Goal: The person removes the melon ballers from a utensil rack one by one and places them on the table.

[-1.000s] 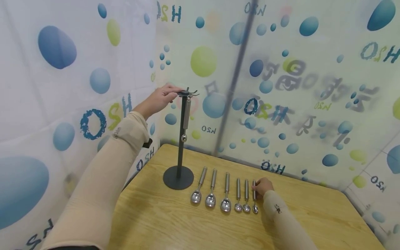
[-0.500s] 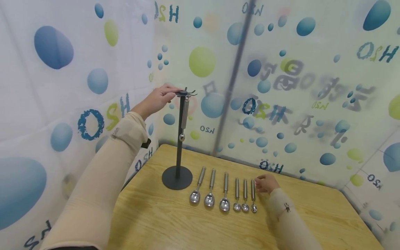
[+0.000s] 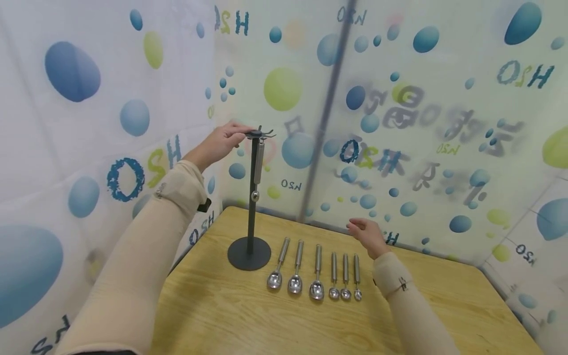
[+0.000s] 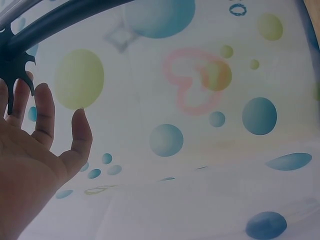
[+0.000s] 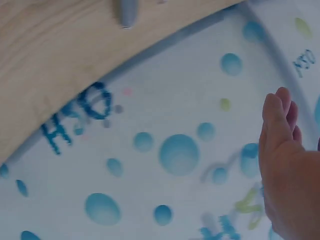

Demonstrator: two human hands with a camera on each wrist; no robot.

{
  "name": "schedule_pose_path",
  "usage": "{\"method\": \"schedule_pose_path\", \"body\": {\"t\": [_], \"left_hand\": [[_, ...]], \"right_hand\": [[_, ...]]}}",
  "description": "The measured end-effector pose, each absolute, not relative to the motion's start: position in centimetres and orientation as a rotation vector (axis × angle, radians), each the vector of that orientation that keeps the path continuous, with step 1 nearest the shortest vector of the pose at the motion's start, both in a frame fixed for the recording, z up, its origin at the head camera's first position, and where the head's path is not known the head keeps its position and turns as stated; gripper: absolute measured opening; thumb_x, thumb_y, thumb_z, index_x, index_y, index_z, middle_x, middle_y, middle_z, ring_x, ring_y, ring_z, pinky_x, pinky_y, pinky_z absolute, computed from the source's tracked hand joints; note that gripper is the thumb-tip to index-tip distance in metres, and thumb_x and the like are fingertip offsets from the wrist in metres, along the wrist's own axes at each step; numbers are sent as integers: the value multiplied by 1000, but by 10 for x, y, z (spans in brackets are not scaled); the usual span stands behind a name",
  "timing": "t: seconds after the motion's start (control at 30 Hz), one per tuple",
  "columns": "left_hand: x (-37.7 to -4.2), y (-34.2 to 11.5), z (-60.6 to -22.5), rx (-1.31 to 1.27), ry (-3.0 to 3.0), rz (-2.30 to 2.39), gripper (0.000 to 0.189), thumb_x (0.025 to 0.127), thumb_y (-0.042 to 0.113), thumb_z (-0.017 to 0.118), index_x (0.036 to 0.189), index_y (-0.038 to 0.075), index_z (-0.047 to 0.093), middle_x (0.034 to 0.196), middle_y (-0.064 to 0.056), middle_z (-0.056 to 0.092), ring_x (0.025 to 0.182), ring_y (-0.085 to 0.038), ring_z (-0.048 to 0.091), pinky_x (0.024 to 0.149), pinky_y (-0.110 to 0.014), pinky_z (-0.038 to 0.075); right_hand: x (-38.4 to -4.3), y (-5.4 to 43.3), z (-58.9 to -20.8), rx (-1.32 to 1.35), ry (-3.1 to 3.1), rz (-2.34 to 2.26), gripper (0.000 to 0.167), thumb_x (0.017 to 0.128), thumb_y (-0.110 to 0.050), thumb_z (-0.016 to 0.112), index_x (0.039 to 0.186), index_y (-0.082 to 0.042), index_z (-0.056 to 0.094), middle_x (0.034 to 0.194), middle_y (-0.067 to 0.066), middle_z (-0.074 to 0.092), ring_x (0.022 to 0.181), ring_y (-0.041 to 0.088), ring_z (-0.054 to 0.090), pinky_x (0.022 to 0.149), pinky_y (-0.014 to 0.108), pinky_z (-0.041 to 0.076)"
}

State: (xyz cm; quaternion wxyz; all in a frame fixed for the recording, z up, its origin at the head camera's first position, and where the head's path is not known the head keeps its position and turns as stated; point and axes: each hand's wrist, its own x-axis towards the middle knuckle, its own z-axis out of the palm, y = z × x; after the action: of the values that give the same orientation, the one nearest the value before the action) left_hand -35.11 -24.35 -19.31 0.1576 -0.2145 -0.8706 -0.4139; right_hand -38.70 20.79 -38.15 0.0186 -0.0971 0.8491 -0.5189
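My left hand (image 3: 222,143) rests with extended fingers on the top of a dark metal hanging stand (image 3: 251,217). In the left wrist view its fingers (image 4: 45,112) lie against the hooked head (image 4: 17,67). A small steel scoop (image 3: 259,165) hangs from one hook, bowl down. My right hand (image 3: 367,235) is raised above the table's far side, holding nothing, fingers nearly straight. Below and left of it lie three smaller scoops, the rightmost scoop (image 3: 357,271) nearest. Three larger scoops with deeper bowls, among them the middle one (image 3: 296,276), lie nearer the stand.
The stand's round base (image 3: 239,256) sits at the left rear of the wooden table (image 3: 266,325). Patterned curtains (image 3: 284,49) close off the back and left sides behind the table edge.
My right hand has left the rightmost small scoop and risen up and away from it. The scoops stay in their row. My left hand stays on the stand's top.
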Motion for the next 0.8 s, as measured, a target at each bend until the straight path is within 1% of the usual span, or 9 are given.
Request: {"method": "schedule_pose_path", "body": {"t": [0.13,0.37,0.47,0.67,0.8], "left_hand": [[-351,-244,-195,-599,-2488,-1202,44,111,28,38,150,12,52,137,-9,46,108,-29,46,92,-40,38],[-352,-246,-198,-581,-2477,-1219,44,110,28,39,150,13,53,136,-10,47,106,-28,45,89,-39,37],[-352,-246,-198,-586,-2474,-1224,44,111,28,39,150,12,52,137,-10,47,107,-28,46,89,-39,38],[-353,-245,-198,-599,-2469,-1217,44,111,27,39,150,11,52,136,-12,47,105,-28,46,88,-39,38],[-353,-244,-197,-603,-2473,-1202,44,111,29,39,150,12,52,137,-12,47,106,-29,47,91,-42,39]], "right_hand": [[-384,185,-367,-422,2611,-1657,46,108,-18,53,145,7,47,141,29,54,128,40,55,110,52,39],[-376,148,-340,-625,2459,-1792,45,107,-18,54,146,3,48,144,26,53,132,37,53,113,47,37],[-372,133,-326,-676,2427,-1813,45,107,-19,55,147,1,48,144,21,55,132,34,53,113,46,37],[-366,110,-302,-723,2398,-1836,45,107,-23,56,147,-4,51,143,16,57,132,29,54,112,50,37],[-362,96,-288,-769,2314,-1895,44,106,-21,57,146,-4,52,142,16,58,133,27,54,114,45,36]]}}
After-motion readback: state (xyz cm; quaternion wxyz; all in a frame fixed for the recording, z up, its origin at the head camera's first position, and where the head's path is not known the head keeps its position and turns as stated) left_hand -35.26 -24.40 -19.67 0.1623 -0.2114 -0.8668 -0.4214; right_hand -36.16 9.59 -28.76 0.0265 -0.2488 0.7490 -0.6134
